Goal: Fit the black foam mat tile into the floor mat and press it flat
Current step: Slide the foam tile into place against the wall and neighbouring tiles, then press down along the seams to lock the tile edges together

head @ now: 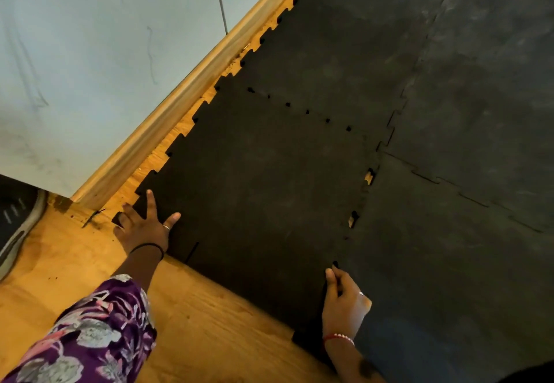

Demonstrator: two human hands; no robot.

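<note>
The black foam mat tile [254,197] lies on the wooden floor with toothed edges, next to the laid floor mat [449,113]. Along its right seam, small gaps [368,176] show wood where the teeth are not fully seated. My left hand [147,226] rests with fingers spread on the tile's near left corner. My right hand [344,301] has its fingers curled against the tile's near right corner at the seam; whether it pinches the edge is unclear.
A wooden baseboard [168,125] and a pale wall [105,53] run along the tile's left side. A shoe [18,226] sits at the far left. Bare wooden floor [195,322] lies in front of the tile.
</note>
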